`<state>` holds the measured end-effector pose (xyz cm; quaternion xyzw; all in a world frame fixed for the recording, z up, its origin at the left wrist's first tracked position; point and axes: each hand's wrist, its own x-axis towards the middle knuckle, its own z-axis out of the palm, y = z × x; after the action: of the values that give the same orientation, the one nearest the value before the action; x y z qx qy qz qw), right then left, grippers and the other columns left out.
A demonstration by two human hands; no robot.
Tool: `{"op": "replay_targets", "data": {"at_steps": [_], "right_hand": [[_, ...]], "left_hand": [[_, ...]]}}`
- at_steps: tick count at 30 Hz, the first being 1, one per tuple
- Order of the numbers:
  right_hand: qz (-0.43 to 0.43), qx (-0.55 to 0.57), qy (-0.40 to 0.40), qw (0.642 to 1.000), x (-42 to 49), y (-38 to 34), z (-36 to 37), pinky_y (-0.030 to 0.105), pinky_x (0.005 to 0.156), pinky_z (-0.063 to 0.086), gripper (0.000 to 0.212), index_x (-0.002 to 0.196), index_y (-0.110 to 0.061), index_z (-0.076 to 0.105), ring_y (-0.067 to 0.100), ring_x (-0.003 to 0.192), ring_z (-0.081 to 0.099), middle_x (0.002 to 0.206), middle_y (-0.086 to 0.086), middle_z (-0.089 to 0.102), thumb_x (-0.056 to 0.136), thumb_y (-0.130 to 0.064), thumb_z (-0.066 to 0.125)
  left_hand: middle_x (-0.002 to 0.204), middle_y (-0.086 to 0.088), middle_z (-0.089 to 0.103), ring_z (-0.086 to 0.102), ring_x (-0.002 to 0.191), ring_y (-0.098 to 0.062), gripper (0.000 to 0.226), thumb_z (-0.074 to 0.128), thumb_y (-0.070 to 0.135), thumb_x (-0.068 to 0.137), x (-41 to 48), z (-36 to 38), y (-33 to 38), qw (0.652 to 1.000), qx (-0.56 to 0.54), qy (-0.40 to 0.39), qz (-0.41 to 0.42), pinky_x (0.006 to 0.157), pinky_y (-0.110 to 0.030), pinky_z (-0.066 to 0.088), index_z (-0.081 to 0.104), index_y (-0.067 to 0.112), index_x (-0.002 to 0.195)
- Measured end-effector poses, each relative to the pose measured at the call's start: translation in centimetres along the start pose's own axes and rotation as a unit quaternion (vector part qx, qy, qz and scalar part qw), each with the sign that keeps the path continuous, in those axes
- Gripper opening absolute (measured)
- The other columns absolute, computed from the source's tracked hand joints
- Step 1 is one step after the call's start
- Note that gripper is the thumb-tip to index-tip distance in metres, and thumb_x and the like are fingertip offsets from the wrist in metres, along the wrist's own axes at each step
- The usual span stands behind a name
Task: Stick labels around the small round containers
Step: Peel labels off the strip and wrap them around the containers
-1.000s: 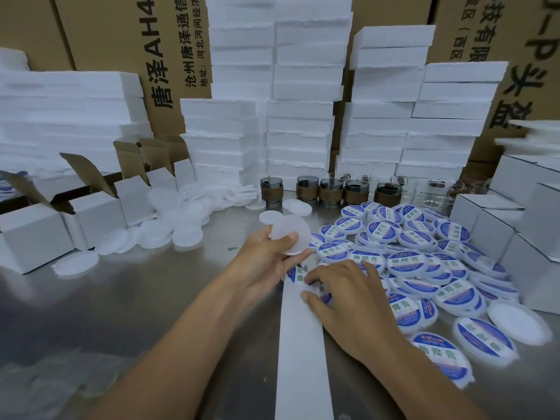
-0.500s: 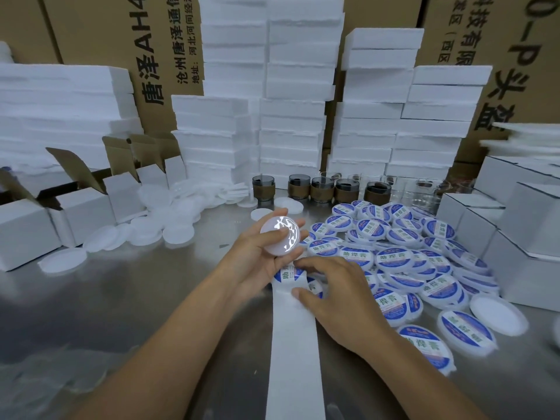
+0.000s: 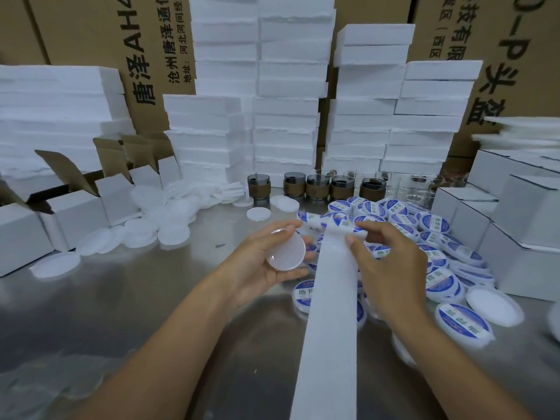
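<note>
My left hand (image 3: 257, 265) holds a small round translucent white container (image 3: 287, 252) above the steel table, fingers curled round its rim, its flat face tilted toward me. My right hand (image 3: 391, 262) pinches the top of a long white label backing strip (image 3: 333, 313) that runs down toward me. A blue-and-white label (image 3: 333, 221) sits at the strip's upper end, just right of the container. A pile of labelled round containers (image 3: 436, 237) covers the table behind and to the right of my hands.
Unlabelled white lids (image 3: 157, 225) lie heaped at the left by open white cartons (image 3: 72, 213). Glass jars with brown sleeves (image 3: 315, 186) line the back, before stacks of foam blocks (image 3: 288, 101). White boxes (image 3: 521, 225) stand at the right. The steel table (image 3: 121, 313) shows bare at the left.
My right hand has lifted the strip's end off the table and up level with the container. My left hand has turned the container and lowered it slightly.
</note>
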<state>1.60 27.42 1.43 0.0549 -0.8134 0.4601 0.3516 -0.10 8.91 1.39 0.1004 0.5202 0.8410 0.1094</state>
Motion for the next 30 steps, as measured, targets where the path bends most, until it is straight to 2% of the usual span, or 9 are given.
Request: {"op": "replay_targets", "data": {"at_steps": [2,4,8,14,17,19,23,25,30], "right_hand": [[0.01,0.05,-0.021,0.998,0.0,-0.3,0.0,-0.005,0.066,0.033,0.025,0.088,-0.04,0.059,-0.021,0.081,0.053,0.082,-0.031,0.055,0.081,-0.019,0.069],[-0.001,0.072,-0.068,0.995,-0.2,-0.7,0.0,-0.006,0.066,0.034,0.025,0.089,-0.041,0.058,-0.023,0.085,0.051,0.087,-0.033,0.055,0.082,-0.02,0.068],[-0.025,0.103,-0.12,0.987,-0.6,-1.1,0.2,-0.004,0.07,0.036,0.022,0.098,-0.035,0.063,-0.02,0.09,0.052,0.092,-0.033,0.056,0.083,-0.019,0.067],[-0.056,0.139,-0.148,0.978,-0.9,-1.5,0.2,-0.002,0.08,0.038,0.031,0.094,-0.04,0.06,-0.019,0.094,0.053,0.096,-0.034,0.058,0.084,-0.011,0.066],[-0.053,0.143,-0.185,0.971,-0.8,-1.3,0.1,0.009,0.088,0.042,0.03,0.097,-0.037,0.063,-0.01,0.101,0.057,0.104,-0.025,0.063,0.084,-0.01,0.065],[-0.057,0.128,-0.21,0.968,-0.9,-1.2,0.0,0.01,0.091,0.04,0.028,0.098,-0.033,0.066,-0.006,0.104,0.056,0.106,-0.021,0.065,0.082,-0.01,0.068],[-0.085,0.089,-0.239,0.963,-1.1,-1.3,0.0,-0.001,0.084,0.031,0.027,0.095,-0.03,0.067,-0.011,0.102,0.052,0.105,-0.019,0.063,0.073,-0.016,0.075],[-0.066,0.093,-0.234,0.966,-1.3,-1.4,0.1,-0.004,0.08,0.03,0.025,0.092,-0.035,0.065,-0.012,0.1,0.051,0.102,-0.022,0.062,0.072,-0.026,0.076],[0.022,0.136,-0.159,0.978,-1.0,-1.4,0.7,0.009,0.078,0.043,0.012,0.091,-0.034,0.063,-0.002,0.092,0.058,0.095,-0.015,0.064,0.08,-0.031,0.067]], "left_hand": [[0.088,-0.008,0.072,0.07,0.08,-0.026,0.021,0.061,0.029,0.075,0.2,0.0,-0.5,0.999,0.033,-0.015,-0.007,0.067,-0.04,0.059,0.075,0.02,0.089],[0.093,-0.005,0.073,0.07,0.085,-0.024,0.023,0.058,0.031,0.082,0.4,-0.1,-0.7,0.999,0.042,-0.01,-0.012,0.069,-0.041,0.058,0.076,0.021,0.092],[0.114,-0.011,0.068,0.067,0.1,-0.028,0.029,0.053,0.034,0.091,0.7,-0.3,-1.0,0.999,0.042,0.015,-0.025,0.075,-0.045,0.057,0.072,0.016,0.103],[0.105,-0.009,0.072,0.069,0.095,-0.025,0.03,0.052,0.038,0.091,0.7,-0.3,-1.0,0.997,0.057,0.018,-0.043,0.072,-0.044,0.058,0.076,0.02,0.094],[0.111,-0.013,0.069,0.067,0.101,-0.029,0.043,0.056,0.048,0.083,0.7,-0.3,-0.9,0.996,0.069,0.033,-0.05,0.082,-0.05,0.056,0.07,0.015,0.106],[0.111,-0.014,0.069,0.067,0.102,-0.029,0.051,0.058,0.051,0.077,0.7,-0.3,-0.9,0.995,0.08,0.033,-0.048,0.083,-0.049,0.055,0.066,0.013,0.111],[0.1,-0.012,0.068,0.067,0.083,-0.025,0.029,0.069,0.036,0.072,0.4,0.0,-1.0,0.994,0.104,0.031,-0.023,0.07,-0.039,0.057,0.069,0.016,0.092],[0.096,-0.012,0.065,0.065,0.08,-0.025,0.022,0.072,0.032,0.071,0.3,0.0,-1.0,0.992,0.118,0.036,-0.016,0.07,-0.039,0.058,0.069,0.018,0.086],[0.09,-0.008,0.071,0.069,0.079,-0.021,0.011,0.069,0.03,0.08,0.2,0.7,-1.1,0.988,0.153,0.032,0.002,0.069,-0.035,0.056,0.069,0.021,0.088]]}}
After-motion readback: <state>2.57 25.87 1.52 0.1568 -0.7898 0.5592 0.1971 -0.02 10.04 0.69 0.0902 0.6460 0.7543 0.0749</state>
